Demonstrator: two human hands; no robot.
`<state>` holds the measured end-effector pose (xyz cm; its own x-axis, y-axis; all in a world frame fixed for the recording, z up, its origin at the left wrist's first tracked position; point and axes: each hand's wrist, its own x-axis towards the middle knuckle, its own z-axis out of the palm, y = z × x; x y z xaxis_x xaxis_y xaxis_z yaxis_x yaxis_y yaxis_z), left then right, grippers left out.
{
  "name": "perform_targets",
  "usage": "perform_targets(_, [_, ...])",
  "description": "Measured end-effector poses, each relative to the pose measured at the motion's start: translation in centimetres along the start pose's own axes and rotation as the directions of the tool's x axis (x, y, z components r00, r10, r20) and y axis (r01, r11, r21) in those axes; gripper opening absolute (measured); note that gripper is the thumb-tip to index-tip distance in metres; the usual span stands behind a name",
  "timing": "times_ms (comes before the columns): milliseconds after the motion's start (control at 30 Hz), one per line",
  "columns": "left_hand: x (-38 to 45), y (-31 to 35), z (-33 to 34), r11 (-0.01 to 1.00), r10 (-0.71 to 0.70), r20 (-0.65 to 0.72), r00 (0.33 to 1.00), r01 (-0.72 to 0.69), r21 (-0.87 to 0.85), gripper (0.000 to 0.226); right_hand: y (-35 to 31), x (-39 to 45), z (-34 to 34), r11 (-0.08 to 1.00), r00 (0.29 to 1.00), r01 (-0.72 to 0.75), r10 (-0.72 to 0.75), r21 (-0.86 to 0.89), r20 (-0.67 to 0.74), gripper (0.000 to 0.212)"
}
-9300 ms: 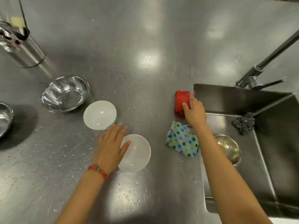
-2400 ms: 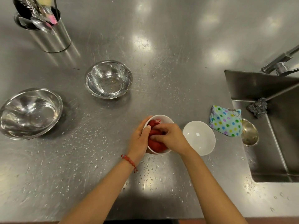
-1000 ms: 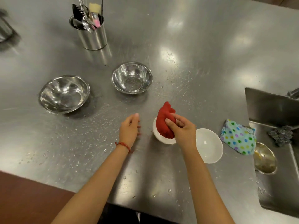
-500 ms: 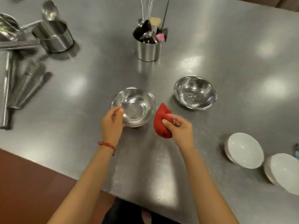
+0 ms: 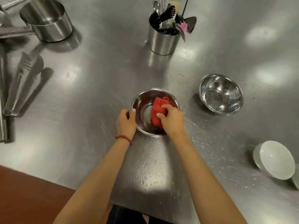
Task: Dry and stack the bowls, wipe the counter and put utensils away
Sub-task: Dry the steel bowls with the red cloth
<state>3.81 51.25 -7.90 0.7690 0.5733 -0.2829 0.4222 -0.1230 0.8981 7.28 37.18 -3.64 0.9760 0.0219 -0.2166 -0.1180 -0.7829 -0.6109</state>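
A steel bowl (image 5: 142, 101) stands on the wet steel counter (image 5: 113, 75) in front of me. My left hand (image 5: 127, 122) grips its left rim. My right hand (image 5: 172, 121) holds a red cloth (image 5: 157, 109) pressed inside the bowl. A second steel bowl (image 5: 220, 93), with drops inside, sits to the right. A white bowl (image 5: 275, 160) lies tilted at the right edge, and a sliver of another shows behind it. A steel utensil holder (image 5: 163, 39) full of tools stands at the back.
A steel pot (image 5: 47, 20) with a long handle sits at the far left. Tongs (image 5: 21, 81) and other long utensils lie below it. Water drops spread over the counter near me. The counter's front edge runs at lower left, above a brown floor.
My right hand has brought the red cloth from beside the steel bowl down into it. My left hand's hold on the rim stays, and the view has shifted left.
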Motion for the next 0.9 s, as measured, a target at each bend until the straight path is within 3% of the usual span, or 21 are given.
perform_targets(100, [0.0,0.3,0.4,0.999,0.001,-0.022,1.000,-0.001,-0.032,0.041,0.0,0.5,0.8,0.997,0.997,-0.034,0.039,-0.071,0.072,0.040])
perform_targets(233, [-0.2,-0.2,1.0,0.988,-0.063,0.026,0.998,0.066,-0.139,0.041,-0.6,0.7,1.8,0.998,0.989,-0.005,-0.004,0.059,0.151,0.038])
perform_targets(367, [-0.2,-0.5,1.2,0.987,-0.059,0.022,0.998,0.062,-0.147,0.040,-2.2,1.5,3.2,0.992,0.999,0.019,-0.023,0.121,0.032,0.031])
perform_targets(433, [-0.2,-0.4,1.2,0.990,-0.045,-0.005,0.999,0.044,-0.131,0.040,-2.3,2.2,2.9,0.998,0.997,0.056,-0.054,0.033,-0.048,0.029])
perform_targets(500, [-0.2,-0.3,1.2,0.993,-0.025,-0.054,0.998,0.019,-0.113,0.040,-1.6,2.9,2.0,0.979,0.994,0.078,-0.090,-0.189,-0.054,0.030])
perform_targets(567, [-0.3,-0.1,1.4,0.992,-0.013,-0.079,0.997,0.003,-0.124,0.038,-0.6,2.9,0.8,0.928,0.996,0.078,-0.087,-0.364,-0.008,0.031])
perform_targets(633, [-0.4,0.0,1.6,0.989,-0.011,-0.086,0.996,-0.002,-0.146,0.039,0.3,2.1,-0.1,0.909,0.995,0.085,-0.055,-0.408,0.085,0.028])
perform_targets(700, [-0.6,0.0,2.0,0.987,-0.020,-0.076,0.997,0.007,-0.163,0.037,0.5,1.0,-0.5,0.937,0.974,0.110,-0.035,-0.332,0.225,0.026])
perform_targets(800, [-1.1,-0.4,2.1,0.988,-0.009,-0.049,0.999,0.001,-0.154,0.039,0.0,0.3,0.1,0.997,0.925,0.068,-0.046,-0.047,0.376,0.025])
perform_targets(900, [-1.1,-0.8,1.8,0.988,-0.011,0.000,1.000,0.011,-0.157,0.037,-1.1,0.6,1.7,0.976,0.972,-0.037,-0.015,0.216,0.236,0.023])
